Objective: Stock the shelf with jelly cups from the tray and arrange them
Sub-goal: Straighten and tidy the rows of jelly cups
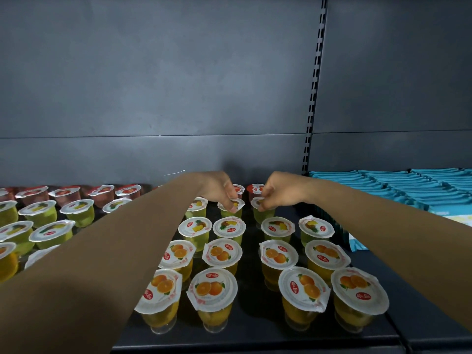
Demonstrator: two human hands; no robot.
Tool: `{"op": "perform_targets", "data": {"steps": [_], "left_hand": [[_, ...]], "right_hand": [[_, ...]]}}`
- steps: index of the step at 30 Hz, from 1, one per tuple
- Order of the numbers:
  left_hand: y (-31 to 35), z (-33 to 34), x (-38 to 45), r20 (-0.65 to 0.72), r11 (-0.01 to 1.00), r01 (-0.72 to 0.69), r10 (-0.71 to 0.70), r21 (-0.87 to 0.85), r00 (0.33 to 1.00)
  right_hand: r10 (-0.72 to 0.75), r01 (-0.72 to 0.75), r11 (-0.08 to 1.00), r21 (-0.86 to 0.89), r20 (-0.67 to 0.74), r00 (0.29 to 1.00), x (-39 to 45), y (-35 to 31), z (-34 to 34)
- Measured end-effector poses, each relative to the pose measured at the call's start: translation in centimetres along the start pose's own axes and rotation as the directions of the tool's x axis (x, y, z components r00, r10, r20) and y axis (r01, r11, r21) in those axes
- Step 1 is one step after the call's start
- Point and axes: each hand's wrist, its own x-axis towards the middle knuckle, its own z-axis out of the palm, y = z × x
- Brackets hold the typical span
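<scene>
I see the shelf point(255, 335) and its back panel point(153, 85) as dark grey painted metal with a matt, smooth finish, and the slotted upright point(315, 85) looks like the same metal. The jelly cups point(213, 297) are clear glossy plastic sealed with thin white printed film lids point(304, 288) that wrinkle at their rims. Toward the shelf's right edge, the teal packets point(408, 187) look like smooth, faintly shiny wrappers.
</scene>
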Motion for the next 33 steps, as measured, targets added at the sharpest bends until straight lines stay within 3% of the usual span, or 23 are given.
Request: {"op": "perform_targets", "data": {"steps": [7, 16, 22, 33], "left_hand": [[0.5, -0.2, -0.2, 0.017, 0.999, -0.023, 0.022, 0.043, 1.000], [1.6, -3.7, -5.1, -0.097, 0.993, -0.030, 0.041, 0.114, 0.994], [0.0, -5.7, -12.6, -0.188, 0.907, 0.037, 0.047, 0.419, 0.981], [-6.5, -5.8, -27.6, -0.194, 0.898, 0.026, 0.067, 0.440, 0.979]], "right_hand": [[-0.002, 0.002, 0.998, -0.062, 0.014, 1.000, -0.7, -0.3, -0.1], [0.029, -0.034, 0.984, -0.177, -0.027, 0.999, -6.1, -4.7, -5.2], [0.080, -0.111, 0.944, -0.311, -0.111, 0.991, -10.9, -11.2, -5.9], [0.066, -0.132, 0.929, -0.347, -0.196, 0.978, -18.2, -25.2, -1.6]]}}
